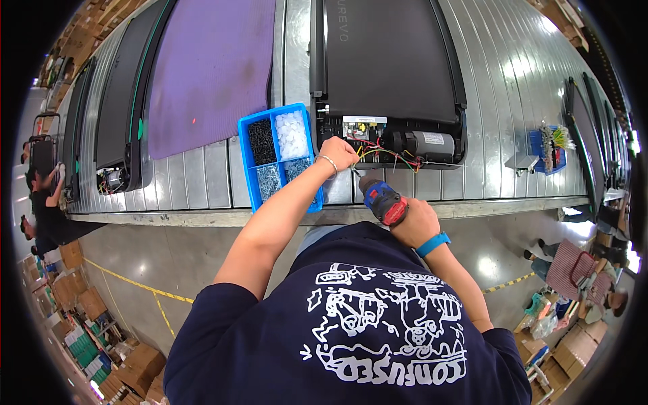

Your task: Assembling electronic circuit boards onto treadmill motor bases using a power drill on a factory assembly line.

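My right hand (416, 225) is wrapped round the grip of a blue, red and black cordless drill (385, 202). The drill's nose points up and left, toward the near end of a black treadmill base (388, 61). My left hand (339, 154) is at that open end, fingers closed beside the tip of the bit. What those fingers pinch is hidden. Close by, loose yellow, red and green wires (391, 151) arch over the edge. A circuit board (364, 127) and a black motor (432, 143) with a silver label lie exposed in the housing.
A blue divided bin (247, 158) of black screws, silver screws and white plastic pieces stands left of the base. Beyond it lies a purple mat (209, 67). More treadmill bases (125, 94) and a smaller blue bin (545, 152) are on the metal conveyor (493, 88). People work at both sides.
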{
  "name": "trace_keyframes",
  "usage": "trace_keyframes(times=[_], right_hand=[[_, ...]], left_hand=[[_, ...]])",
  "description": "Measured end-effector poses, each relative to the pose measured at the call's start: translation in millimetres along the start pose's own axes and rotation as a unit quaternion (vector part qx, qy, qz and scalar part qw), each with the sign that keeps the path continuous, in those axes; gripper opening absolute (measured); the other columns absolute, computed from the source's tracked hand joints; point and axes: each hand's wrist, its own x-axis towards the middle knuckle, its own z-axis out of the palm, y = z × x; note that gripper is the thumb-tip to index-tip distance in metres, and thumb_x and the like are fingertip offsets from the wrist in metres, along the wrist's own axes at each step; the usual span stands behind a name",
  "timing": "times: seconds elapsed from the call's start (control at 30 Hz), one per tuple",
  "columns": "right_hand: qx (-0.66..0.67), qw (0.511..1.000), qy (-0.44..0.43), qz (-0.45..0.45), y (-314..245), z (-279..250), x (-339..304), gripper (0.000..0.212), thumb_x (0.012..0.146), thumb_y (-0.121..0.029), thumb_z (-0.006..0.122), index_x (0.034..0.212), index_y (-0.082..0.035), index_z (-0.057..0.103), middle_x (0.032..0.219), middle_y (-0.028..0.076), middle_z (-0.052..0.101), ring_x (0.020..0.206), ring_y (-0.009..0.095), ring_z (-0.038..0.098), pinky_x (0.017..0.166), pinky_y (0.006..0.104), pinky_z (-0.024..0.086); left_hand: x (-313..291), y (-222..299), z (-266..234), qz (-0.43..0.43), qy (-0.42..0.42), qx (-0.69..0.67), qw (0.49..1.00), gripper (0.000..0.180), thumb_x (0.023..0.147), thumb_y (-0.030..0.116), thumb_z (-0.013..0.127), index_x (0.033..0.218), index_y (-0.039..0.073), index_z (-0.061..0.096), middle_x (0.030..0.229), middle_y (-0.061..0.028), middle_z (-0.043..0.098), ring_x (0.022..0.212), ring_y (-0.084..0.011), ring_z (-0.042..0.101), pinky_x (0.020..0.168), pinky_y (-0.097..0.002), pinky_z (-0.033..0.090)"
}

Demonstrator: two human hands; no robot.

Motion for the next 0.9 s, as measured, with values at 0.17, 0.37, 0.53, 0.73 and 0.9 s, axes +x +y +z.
trace_keyframes(times=[0.17, 0.37, 0.53, 0.73, 0.9], right_hand=[[-0.010, 1.000, -0.003, 0.016, -2.9, 3.5, -3.2, 0.020, 0.072, -0.021, 0.068, 0.079, -0.003, 0.066, 0.076, 0.021, 0.065, 0.076, 0.042, 0.062, 0.072, 0.0480, 0.050], [-0.028, 0.999, -0.026, 0.035, -13.5, -3.4, 1.1, 0.028, 0.073, -0.029, 0.069, 0.088, -0.006, 0.068, 0.081, 0.021, 0.067, 0.079, 0.041, 0.063, 0.074, 0.0472, 0.052], [-0.038, 0.998, -0.024, 0.032, -28.3, -6.8, 15.5, 0.018, 0.072, -0.020, 0.067, 0.076, -0.002, 0.065, 0.077, 0.023, 0.065, 0.076, 0.043, 0.061, 0.071, 0.0482, 0.050], [-0.141, 0.985, -0.096, 0.029, -70.2, -26.2, 43.2, 0.015, 0.071, -0.016, 0.065, 0.077, -0.003, 0.064, 0.078, 0.022, 0.064, 0.079, 0.043, 0.061, 0.073, 0.0473, 0.050], [-0.159, 0.980, -0.110, 0.057, -52.5, -25.0, 59.9, 0.016, 0.070, -0.015, 0.064, 0.080, -0.003, 0.063, 0.078, 0.022, 0.064, 0.080, 0.043, 0.061, 0.074, 0.0470, 0.051]], left_hand=[[9.2, -8.8, 3.1, -0.022, -0.025, -0.031, 0.999, 0.015, 0.064, 0.022, 0.075, 0.075, 0.013, 0.077, 0.073, -0.0100, 0.071, 0.065, -0.0236, 0.068, 0.070, -0.0315, 0.055], [21.1, -12.9, 1.5, -0.082, -0.073, -0.132, 0.985, 0.016, 0.065, 0.022, 0.075, 0.075, 0.009, 0.076, 0.069, -0.0101, 0.070, 0.058, -0.0199, 0.066, 0.062, -0.0297, 0.055], [43.2, -25.9, 3.8, -0.117, -0.174, -0.177, 0.962, 0.022, 0.066, 0.022, 0.075, 0.080, 0.005, 0.074, 0.067, -0.0121, 0.069, 0.054, -0.0184, 0.064, 0.057, -0.0282, 0.053], [56.5, -13.7, 19.4, 0.026, -0.113, 0.106, 0.988, 0.020, 0.065, 0.023, 0.075, 0.067, 0.004, 0.070, 0.073, -0.0133, 0.068, 0.064, -0.0261, 0.065, 0.061, -0.0359, 0.052], [56.8, -9.4, 7.8, 0.064, -0.111, 0.145, 0.981, 0.029, 0.064, 0.031, 0.074, 0.072, 0.004, 0.071, 0.078, -0.0203, 0.066, 0.078, -0.0371, 0.065, 0.074, -0.0415, 0.053]])
